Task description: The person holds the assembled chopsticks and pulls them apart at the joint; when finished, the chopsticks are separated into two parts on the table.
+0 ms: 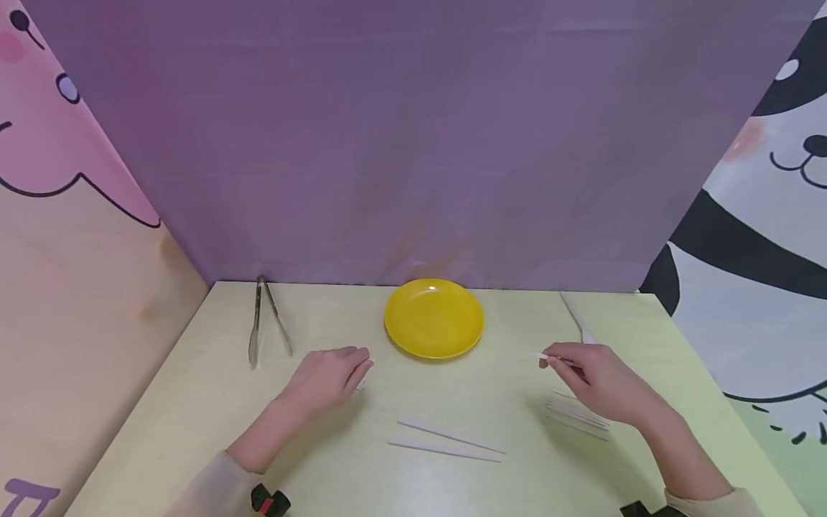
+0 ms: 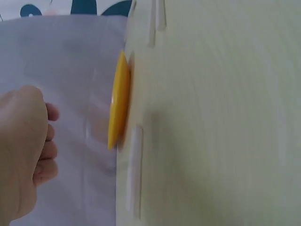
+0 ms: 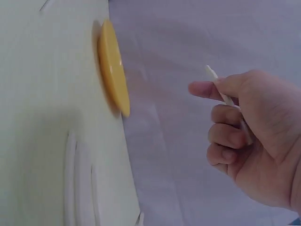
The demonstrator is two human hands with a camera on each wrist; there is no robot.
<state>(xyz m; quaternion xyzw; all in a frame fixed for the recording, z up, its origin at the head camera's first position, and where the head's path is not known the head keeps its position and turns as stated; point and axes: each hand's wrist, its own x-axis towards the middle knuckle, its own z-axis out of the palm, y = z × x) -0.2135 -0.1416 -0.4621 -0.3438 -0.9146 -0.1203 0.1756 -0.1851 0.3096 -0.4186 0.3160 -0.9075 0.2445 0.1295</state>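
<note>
My left hand (image 1: 332, 373) hovers left of the middle of the table, fingers curled. A tiny white bit shows at its fingertips; the rest of it is hidden in the hand. My right hand (image 1: 591, 377) pinches a thin white stick (image 3: 213, 73) between thumb and index finger, its end poking past them while the other fingers curl in. Two tapered white sticks (image 1: 446, 452) lie on the table between the hands. Several more white sticks (image 1: 577, 415) are bunched beneath my right hand. In the left wrist view, short white sticks (image 2: 135, 172) lie on the tabletop.
A yellow plate (image 1: 433, 319) sits at the back middle of the pale table (image 1: 362, 474). Metal tongs (image 1: 255, 327) lie spread at the back left. A white utensil (image 1: 576, 314) lies behind my right hand. A purple backdrop (image 1: 413, 143) rises behind the table.
</note>
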